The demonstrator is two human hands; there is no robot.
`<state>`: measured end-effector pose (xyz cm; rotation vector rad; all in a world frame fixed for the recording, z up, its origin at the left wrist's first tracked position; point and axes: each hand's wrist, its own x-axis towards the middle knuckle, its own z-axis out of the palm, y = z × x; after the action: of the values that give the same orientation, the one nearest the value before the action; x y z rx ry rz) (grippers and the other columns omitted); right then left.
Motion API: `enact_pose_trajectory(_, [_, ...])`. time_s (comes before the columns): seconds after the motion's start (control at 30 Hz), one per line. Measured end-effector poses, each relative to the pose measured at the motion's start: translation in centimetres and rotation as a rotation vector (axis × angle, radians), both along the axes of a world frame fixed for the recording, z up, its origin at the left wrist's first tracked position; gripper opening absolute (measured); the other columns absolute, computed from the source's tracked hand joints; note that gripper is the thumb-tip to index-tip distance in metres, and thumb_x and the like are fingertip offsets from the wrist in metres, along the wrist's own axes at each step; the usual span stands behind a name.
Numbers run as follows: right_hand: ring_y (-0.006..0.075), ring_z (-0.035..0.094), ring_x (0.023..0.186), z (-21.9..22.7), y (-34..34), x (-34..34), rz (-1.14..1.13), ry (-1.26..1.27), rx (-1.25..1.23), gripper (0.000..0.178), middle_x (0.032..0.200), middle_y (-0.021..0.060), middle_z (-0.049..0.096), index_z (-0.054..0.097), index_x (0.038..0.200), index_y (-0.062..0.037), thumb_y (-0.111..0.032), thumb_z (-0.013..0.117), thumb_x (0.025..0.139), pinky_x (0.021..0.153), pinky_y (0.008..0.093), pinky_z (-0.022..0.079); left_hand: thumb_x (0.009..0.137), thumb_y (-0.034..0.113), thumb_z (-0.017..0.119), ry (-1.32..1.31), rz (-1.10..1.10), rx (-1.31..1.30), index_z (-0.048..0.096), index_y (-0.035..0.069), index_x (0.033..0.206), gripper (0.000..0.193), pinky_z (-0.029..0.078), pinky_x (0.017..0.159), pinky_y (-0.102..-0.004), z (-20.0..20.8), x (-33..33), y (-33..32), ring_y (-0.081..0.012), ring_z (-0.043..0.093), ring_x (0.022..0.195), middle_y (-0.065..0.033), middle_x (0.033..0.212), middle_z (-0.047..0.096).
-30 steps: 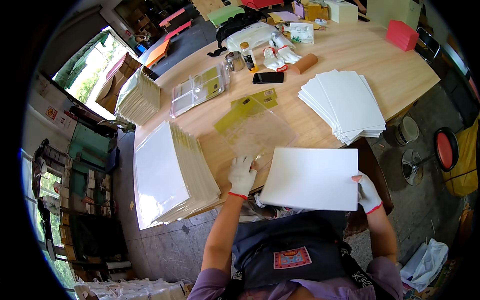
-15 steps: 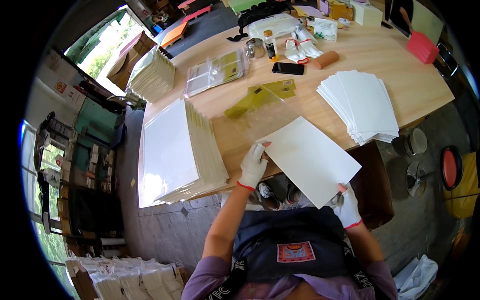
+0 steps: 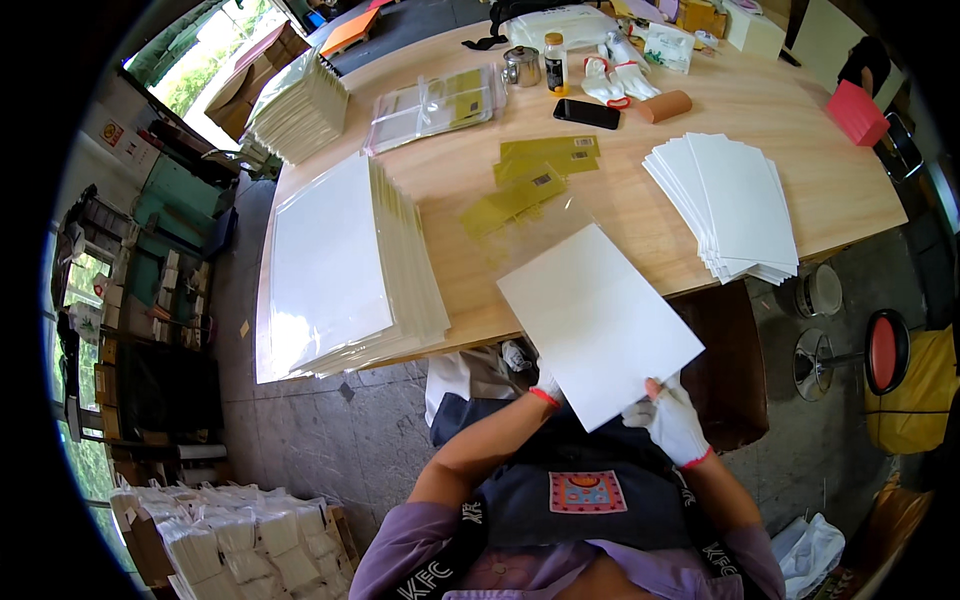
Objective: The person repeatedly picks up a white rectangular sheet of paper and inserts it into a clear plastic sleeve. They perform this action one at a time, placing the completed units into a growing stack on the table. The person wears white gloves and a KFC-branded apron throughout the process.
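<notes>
Wooden and pale, one long table (image 3: 640, 170) fills the upper half of the view, its grain smooth and its near edge bowed by the lens. At about nine o'clock on it lies one thick stack of clear-sleeved white sheets (image 3: 335, 265), flat, rectangular and glossy on top. At about two o'clock sits one fanned pile of plain white boards (image 3: 728, 205), matte, with its edges stepped. Just below the centre one white board (image 3: 598, 322) is held tilted over the table's near edge, a flat matte rectangle with crisp corners. At eleven o'clock a second, smaller stack of bagged sheets (image 3: 297, 106) rests near the table's far corner, and beside it one clear packet (image 3: 430, 105) shows olive cards through its film. Toward twelve o'clock three or four loose olive-yellow cards (image 3: 530, 175) lie overlapping, thin and oblong. One red box (image 3: 857, 112) stands at one o'clock. Smaller things gather at twelve o'clock: one black phone (image 3: 587, 113), one brown cylinder (image 3: 665, 106), one dark bottle (image 3: 555, 60) and one metal cup (image 3: 520, 66). Both hands wear white knit gloves with red cuffs: the right hand (image 3: 672, 422) pinches the white board's lower edge at five o'clock, while the left hand (image 3: 546, 385) supports it from beneath at six o'clock, mostly hidden behind it.
</notes>
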<state>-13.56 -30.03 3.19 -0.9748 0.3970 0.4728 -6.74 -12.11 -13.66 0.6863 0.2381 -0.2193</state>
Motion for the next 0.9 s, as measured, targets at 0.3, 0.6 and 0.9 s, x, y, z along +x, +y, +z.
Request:
enact_pose_trajectory(0.3, [0.0259,0.06,0.093,-8.1,6.1,6.4,0.085,0.026,0.441,0.039,0.109,0.0169,0.056,0.038,0.127,0.0009,-0.016,0.045,0.093,0.082,0.0399,0.051,0.085,0.0,0.04,0.271,0.048,0.304,0.052,0.002,0.113,0.03,0.054,0.068,-0.0336,1.7,-2.1,2.0,-0.0204,0.062,0.082,-0.008,0.098,0.06])
enact_pose_trajectory(0.6, [0.0209,0.062,0.057,-4.6,9.7,7.3,0.673,-0.986,-1.06,0.016,0.068,0.007,0.063,0.054,0.102,-0.0134,-0.019,0.052,0.086,0.051,0.0327,0.046,0.091,0.016,0.052,0.189,0.087,0.496,0.055,0.0,0.102,0.019,0.055,0.061,-0.0311,6.1,-5.0,9.2,-0.0191,0.065,0.07,-0.0107,0.091,0.062])
enact_pose_trajectory(0.9, [0.0207,0.064,0.059,-5.2,13.6,8.4,0.927,-1.46,-1.57,0.021,0.063,0.005,0.063,0.05,0.095,-0.0086,-0.023,0.056,0.081,0.051,0.0325,0.05,0.091,0.018,0.052,0.237,0.017,0.538,0.058,-0.004,0.095,0.023,0.053,0.057,-0.0282,6.5,-4.8,10.6,-0.0197,0.065,0.067,-0.0122,0.084,0.065])
